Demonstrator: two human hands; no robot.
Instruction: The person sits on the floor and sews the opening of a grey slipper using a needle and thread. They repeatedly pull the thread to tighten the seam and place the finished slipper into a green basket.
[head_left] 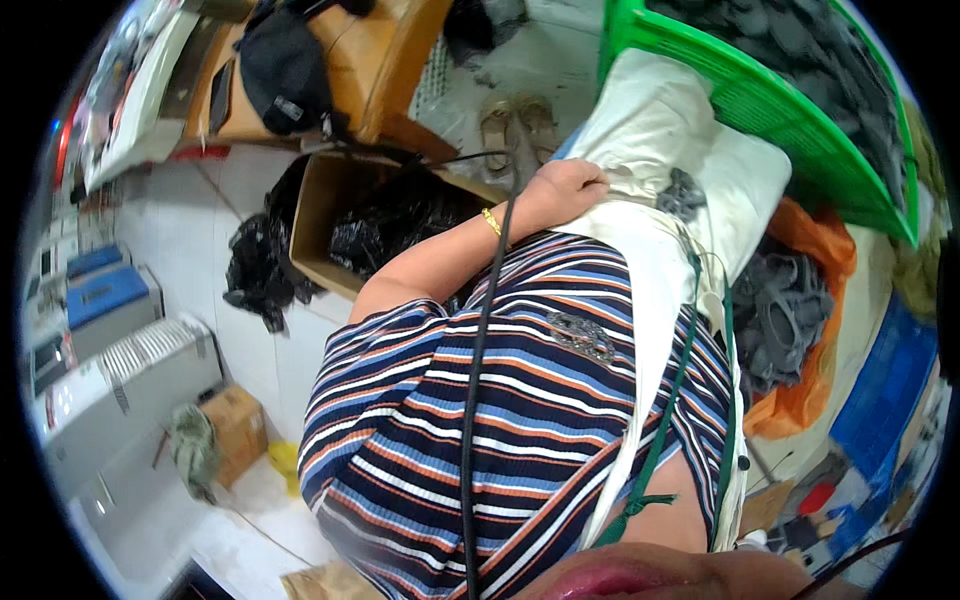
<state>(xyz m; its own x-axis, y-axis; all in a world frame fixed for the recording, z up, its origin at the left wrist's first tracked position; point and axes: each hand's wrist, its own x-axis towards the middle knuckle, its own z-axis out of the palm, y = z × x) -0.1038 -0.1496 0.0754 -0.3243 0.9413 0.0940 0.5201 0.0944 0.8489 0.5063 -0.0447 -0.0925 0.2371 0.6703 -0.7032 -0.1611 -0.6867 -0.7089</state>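
Note:
My left hand (570, 192), with a gold bracelet at the wrist, rests on the white apron (655, 110) over my lap. Its fingers are curled closed against the cloth; whatever lies inside them, if anything, is hidden. A small crumpled grey piece (681, 194) lies on the apron, just right of this hand and apart from it. My right hand does not show.
A green plastic basket (740, 95) full of dark grey pieces stands at the far right. Below it, an orange bag (835, 240) holds similar grey pieces (785, 315). Left of my arm is a cardboard box (315, 215) with black plastic bags, beside a wooden table (390, 70). A black cable (483, 350) hangs across my front.

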